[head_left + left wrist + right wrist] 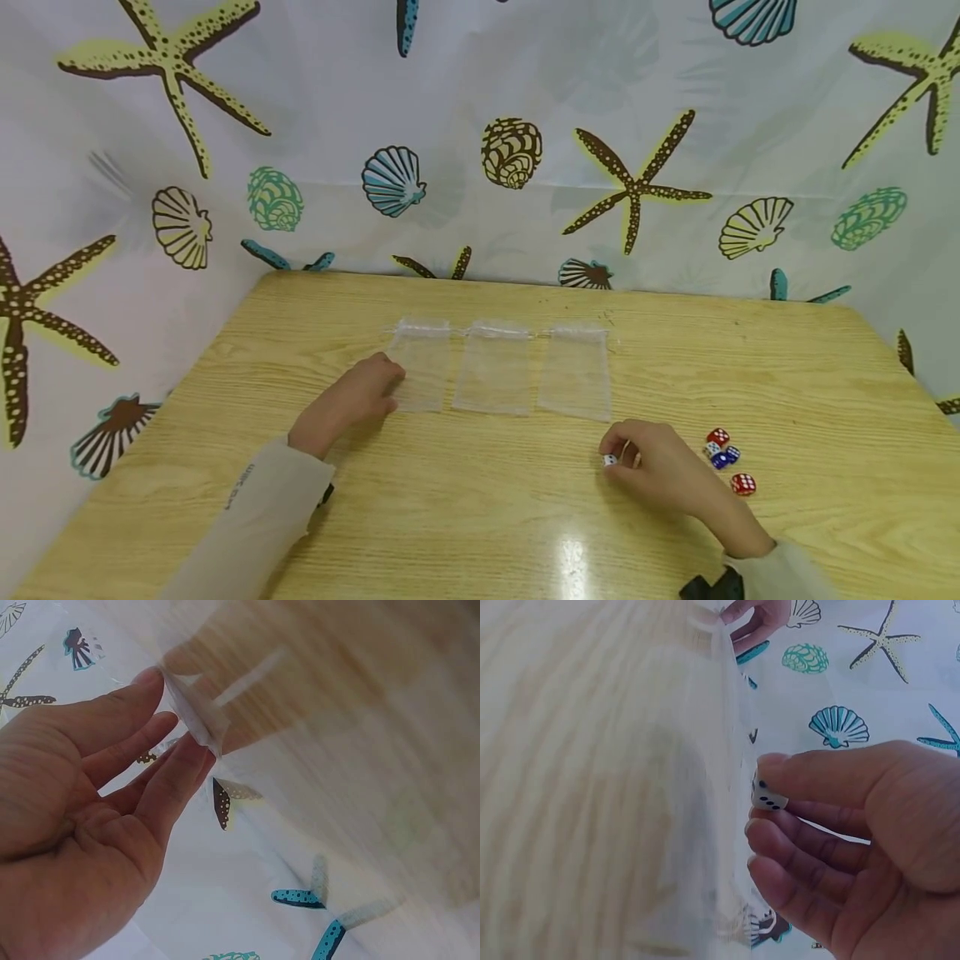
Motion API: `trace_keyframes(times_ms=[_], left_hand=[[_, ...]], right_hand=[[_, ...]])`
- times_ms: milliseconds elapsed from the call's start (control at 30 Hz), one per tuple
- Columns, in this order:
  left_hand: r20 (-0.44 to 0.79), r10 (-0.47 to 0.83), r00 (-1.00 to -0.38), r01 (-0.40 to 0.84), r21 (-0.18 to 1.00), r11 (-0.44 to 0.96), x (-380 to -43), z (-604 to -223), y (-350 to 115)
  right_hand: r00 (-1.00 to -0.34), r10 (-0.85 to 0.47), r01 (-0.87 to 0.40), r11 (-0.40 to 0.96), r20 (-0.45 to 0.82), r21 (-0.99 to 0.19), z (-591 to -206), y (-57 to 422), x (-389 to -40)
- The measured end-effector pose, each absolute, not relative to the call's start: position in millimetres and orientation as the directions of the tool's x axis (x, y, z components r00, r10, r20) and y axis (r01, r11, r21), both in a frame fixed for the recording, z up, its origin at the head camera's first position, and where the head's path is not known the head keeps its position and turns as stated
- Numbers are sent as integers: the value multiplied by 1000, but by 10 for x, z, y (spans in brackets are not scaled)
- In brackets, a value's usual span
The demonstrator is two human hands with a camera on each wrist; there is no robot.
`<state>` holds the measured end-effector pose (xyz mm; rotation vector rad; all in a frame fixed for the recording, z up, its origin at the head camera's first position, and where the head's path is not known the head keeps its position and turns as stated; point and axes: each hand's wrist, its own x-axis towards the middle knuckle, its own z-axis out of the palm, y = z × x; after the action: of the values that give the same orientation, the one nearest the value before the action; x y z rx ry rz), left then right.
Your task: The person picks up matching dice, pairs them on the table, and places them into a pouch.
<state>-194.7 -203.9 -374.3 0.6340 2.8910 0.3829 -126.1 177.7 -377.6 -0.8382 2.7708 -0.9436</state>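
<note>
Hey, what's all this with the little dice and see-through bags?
Someone's right hand is pinching a white die just above the table. Their left hand touches the edge of the leftmost bag. Three bags lie flat in a row, and five more dice, red, white and blue, sit right of the right hand.

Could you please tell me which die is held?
The white die in the right hand; the other dice, one also white, lie on the table.

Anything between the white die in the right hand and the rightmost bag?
Nothing visible except the right hand itself, pinching the white die; the other dice lie to that hand's right, away from the rightmost bag.
</note>
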Motion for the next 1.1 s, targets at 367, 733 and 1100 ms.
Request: trace_keyframes(times_ms=[367, 733, 1100], left_hand=[[-111, 420, -901, 375, 287, 881, -1928, -3730, -2022], [-106, 427, -898, 384, 287, 878, -1942, -3754, -2032], [-89, 432, -897, 388, 304, 870, -1949, -3758, -2031]], right_hand=[[-770, -632, -524, 544, 91, -656, -3805, 1411, -1300], [-696, -717, -546, 489, 44, -680, -3858, 1000, -1252], [-703, -711, -524, 503, 16, -688, -3870, 1020, -1241]])
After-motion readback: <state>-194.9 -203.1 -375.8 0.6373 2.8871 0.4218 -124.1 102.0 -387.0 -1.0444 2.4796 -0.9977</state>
